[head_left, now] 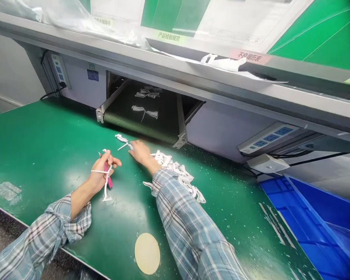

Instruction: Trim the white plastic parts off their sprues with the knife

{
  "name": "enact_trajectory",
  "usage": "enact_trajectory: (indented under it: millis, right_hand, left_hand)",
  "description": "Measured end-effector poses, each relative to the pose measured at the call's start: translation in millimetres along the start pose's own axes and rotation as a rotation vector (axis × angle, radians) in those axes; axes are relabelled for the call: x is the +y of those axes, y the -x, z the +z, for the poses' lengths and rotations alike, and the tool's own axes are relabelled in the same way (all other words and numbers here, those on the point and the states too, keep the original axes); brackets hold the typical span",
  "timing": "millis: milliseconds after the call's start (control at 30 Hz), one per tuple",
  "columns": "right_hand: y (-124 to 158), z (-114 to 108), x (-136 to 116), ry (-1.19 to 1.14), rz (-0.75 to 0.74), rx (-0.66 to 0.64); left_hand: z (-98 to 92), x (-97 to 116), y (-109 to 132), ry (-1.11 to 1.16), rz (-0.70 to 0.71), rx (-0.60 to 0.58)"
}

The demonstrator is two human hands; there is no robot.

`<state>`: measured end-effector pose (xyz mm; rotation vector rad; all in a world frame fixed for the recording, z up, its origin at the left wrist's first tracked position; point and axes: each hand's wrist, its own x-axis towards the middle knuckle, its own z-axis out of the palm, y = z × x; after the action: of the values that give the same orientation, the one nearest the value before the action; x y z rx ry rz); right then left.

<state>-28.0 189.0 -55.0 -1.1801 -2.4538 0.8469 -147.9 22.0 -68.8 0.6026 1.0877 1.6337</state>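
My left hand [101, 173] is closed around a slim pink tool [109, 182], whose kind I cannot make out. A white moulded plastic piece [106, 190] with thin branching arms sticks out of the same hand. Farther forward, my right hand [141, 153] reaches toward the belt, fingertips closed on the end of another white plastic piece [122, 139] with a thin stem. Beside and partly behind my right forearm lies a heap of similar white pieces [181, 171]. One piece [147, 184] pokes out left of the sleeve.
A dark conveyor belt [119, 120] runs away under the shelf [175, 70], carrying several white pieces [146, 112]. On the green table [46, 147] lies a round cream disc [147, 253]. Blue bins [315, 217] stand at right, near a power strip [268, 137].
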Motion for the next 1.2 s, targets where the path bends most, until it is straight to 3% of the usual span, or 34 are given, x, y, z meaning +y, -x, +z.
enact_trajectory:
  millis: [67,167,300,400,500,700,1000,1200]
  right_hand:
    - [-8,1,-3,-0.088,0.022,-0.024]
    - [18,-12,-3,-0.274,0.029,-0.092]
    - [105,-38,-5,-0.606,0.056,-0.228]
    - [176,-43,-10,-1.33,0.292,-0.408]
    - [223,-35,-15,-1.587,0.375,-0.445]
    - [252,-24,-15,-1.638,0.342,-0.406]
    - [261,-24,-10,-1.643,0.359,-0.388]
    - [261,-14,-6,-1.24,0.295,-0.148]
  left_hand:
    - [-6.6,4,-5,0.048,0.006,0.013]
    - [-10.1,7,-6,0.101,-0.006,0.007]
    - [3.2,6,6,0.129,-0.096,-0.101]
    - [24.1,6,25,0.137,-0.172,-0.275]
    - [46.5,8,45,0.06,-0.185,-0.32]
    - [73.1,9,64,-0.109,-0.188,-0.278]
    - [68.9,-2,62,-0.259,-0.153,-0.334]
    - [66.3,-12,59,-0.375,-0.104,-0.339]
